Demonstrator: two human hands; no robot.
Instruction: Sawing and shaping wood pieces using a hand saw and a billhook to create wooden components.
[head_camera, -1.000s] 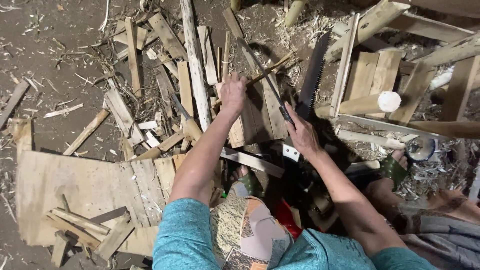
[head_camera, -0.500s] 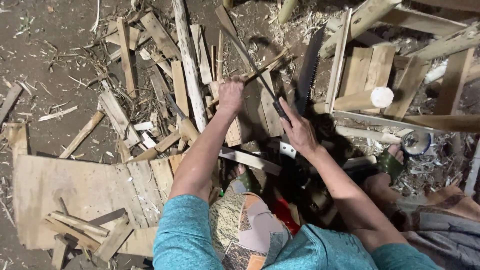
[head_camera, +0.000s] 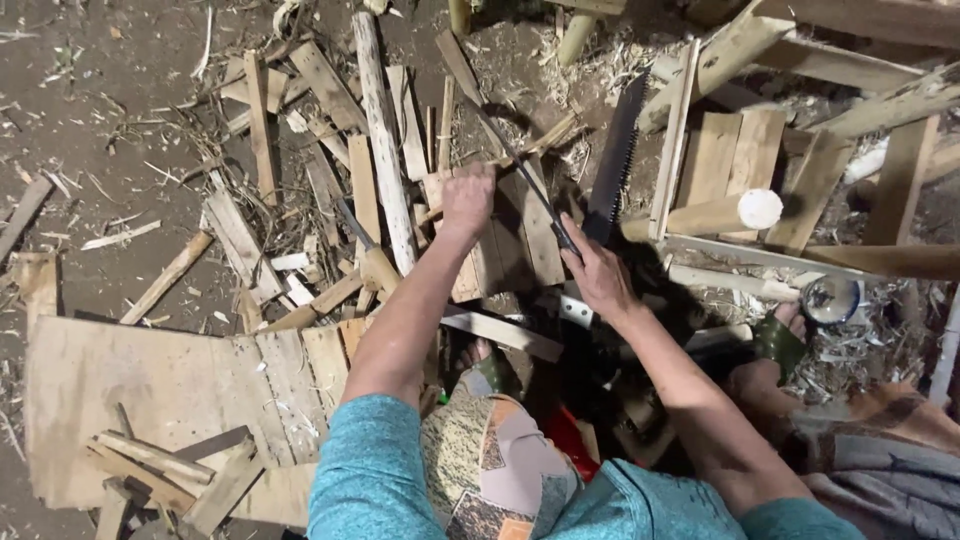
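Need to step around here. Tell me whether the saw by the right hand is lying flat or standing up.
Lying flat. The saw rests lengthwise on the wood scraps, toothed edge sideways, beside the right hand.

Head camera looks steeply down, close overhead.

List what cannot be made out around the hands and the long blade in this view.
Head view:
- Blade handle: hidden inside the right hand.
- What the left hand grips: covered by its fingers.
- Long blade tip: lost against dark ground and wood scraps.
- Handsaw grip: in shadow behind the right hand.
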